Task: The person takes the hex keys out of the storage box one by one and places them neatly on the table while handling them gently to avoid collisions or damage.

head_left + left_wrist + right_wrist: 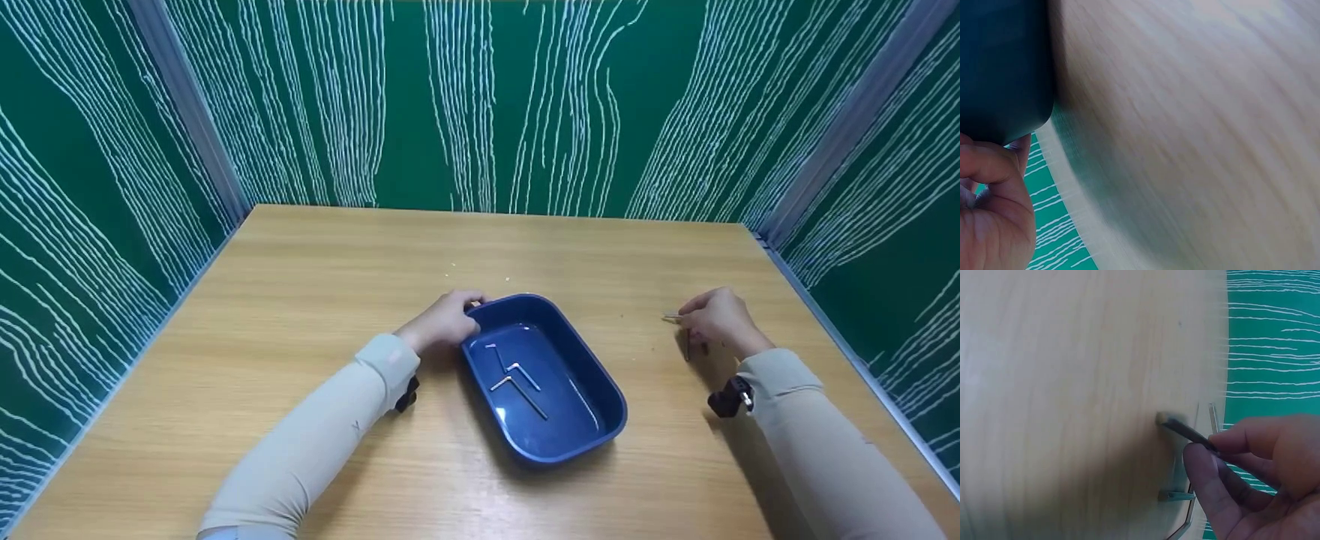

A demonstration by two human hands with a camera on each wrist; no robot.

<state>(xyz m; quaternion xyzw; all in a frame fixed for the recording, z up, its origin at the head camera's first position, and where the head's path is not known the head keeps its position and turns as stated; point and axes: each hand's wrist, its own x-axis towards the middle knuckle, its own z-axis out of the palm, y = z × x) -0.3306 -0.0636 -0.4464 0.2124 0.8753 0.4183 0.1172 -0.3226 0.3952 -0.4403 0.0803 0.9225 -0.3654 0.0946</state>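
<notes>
At the centre of the table stands a deep blue plastic tray [574,367], turned at a slant. My left hand [445,321] grips its far left corner, thumb over the rim; the left wrist view has that hand [996,197] against the tray's dark outer wall [1005,62]. Inside the tray lie three L-shaped metal hex keys, one of them the longest hex key [529,398]. To the right, my right hand [721,322] pinches a hex key [1188,432] between thumb and fingertips, close over the table. Near those fingers are another hex key [1176,496] and a thin metal piece [1213,417].
The wooden table [337,255] is bounded by green walls [409,112] with white wavy lines at the back and sides. A few tiny pale specks [508,279] lie beyond the tray. Dark wrist devices [726,399] sit under both sleeves.
</notes>
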